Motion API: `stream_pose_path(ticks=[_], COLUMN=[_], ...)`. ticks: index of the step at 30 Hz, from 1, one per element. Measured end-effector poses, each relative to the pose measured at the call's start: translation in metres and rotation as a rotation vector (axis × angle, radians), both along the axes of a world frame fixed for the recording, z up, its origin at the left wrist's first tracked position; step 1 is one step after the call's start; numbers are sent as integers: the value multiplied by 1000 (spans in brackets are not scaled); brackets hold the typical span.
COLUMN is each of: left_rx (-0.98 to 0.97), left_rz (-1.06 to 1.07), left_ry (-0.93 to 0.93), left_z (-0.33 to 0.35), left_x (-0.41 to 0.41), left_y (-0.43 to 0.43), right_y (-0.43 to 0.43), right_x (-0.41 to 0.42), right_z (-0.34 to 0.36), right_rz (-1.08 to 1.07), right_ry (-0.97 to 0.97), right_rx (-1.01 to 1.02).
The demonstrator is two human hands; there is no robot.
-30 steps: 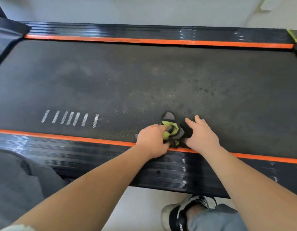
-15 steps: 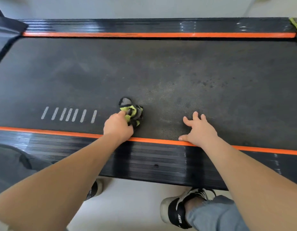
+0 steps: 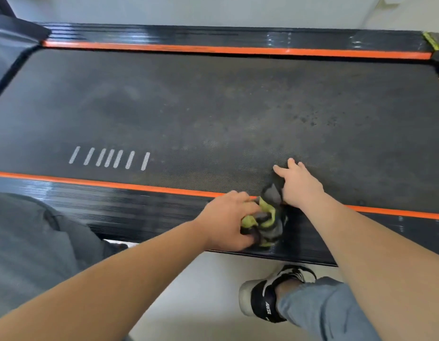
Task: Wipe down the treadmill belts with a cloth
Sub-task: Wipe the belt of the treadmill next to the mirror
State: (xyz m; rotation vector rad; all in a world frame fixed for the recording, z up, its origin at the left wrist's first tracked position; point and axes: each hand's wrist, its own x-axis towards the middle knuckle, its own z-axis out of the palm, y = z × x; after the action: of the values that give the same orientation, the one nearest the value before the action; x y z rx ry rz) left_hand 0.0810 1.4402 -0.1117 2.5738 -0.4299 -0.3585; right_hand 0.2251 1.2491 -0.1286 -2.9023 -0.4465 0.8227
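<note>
Gripping bunched yellow-green and grey cloth [image 3: 264, 223] with left hand [image 3: 227, 221], fingers curled round it, down on ribbed black side rail [image 3: 139, 212] just short of orange stripe [image 3: 115, 184]. Pressing right hand [image 3: 301, 187] flat on treadmill belt [image 3: 213, 107], fingers straight and spread, holding nothing, heel over the stripe. Keeping cloth between both hands, grey tip just beside right hand's thumb side. Well left of left hand, on belt: white dash marks [image 3: 110, 158]. Under right forearm, on floor: shoe [image 3: 260, 300].

the black-and-white shoe [image 3: 262, 299] bears small white letters, seemingly "anta".
</note>
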Motion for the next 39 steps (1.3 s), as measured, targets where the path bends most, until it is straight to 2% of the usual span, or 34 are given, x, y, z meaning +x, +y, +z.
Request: stream_pose_path(ticks=[3,6,7,9,12,14,16,18,22,25,27,29,31,33,35,37,39], left_rx=[163,303,362,419,320,171,86,94,271,208,115,55,67,179,276,318,328], left_rz=[-219,-260,-193,91,585,719,763,777,758,838,682,413,205,131,265,528,677], left_ry=[-102,-154,-153,-121,8,-6,-121,-151,208,208,172,152,136,61,-5,-16,-5], left_z=[2,10,10,11,19,17,15,10,-13,-18,-21,-23,-24,-23,-26,-30,-32], left_x=[-16,-16,-15,-12,-1,17,40,61,82,97,106,108,116,133,149,160,157], left_y=[5,46,67,109,125,110,99,98,77,36,-2,-36,-39,-12,29,64,58], right_y=[4,9,11,15,20,24,25,23,13,11,10,7,-1,-6,-4,-2,-5], right_x=[-5,-9,-10,-9,-5,-2,1,5,17,25,30,36,42,44,39,33,34], right_z=[5,10,11,11,10,8,6,5,1,-2,-1,1,4,8,8,5,-2], right_rz=[1,-3,-1,5,-6,-19,-44,-80,-195,-193,-186,-133,-79,-86,-114,-144,-184], right_ry=[-1,-23,-22,-16,-23,-44,-60,-69,31,110,134,110,50,19,-15,-39,-51], right_rx=[19,34,37,34,42,54,74,72,-35,-64,-68,-58,-70,-86,-93,-80,-103])
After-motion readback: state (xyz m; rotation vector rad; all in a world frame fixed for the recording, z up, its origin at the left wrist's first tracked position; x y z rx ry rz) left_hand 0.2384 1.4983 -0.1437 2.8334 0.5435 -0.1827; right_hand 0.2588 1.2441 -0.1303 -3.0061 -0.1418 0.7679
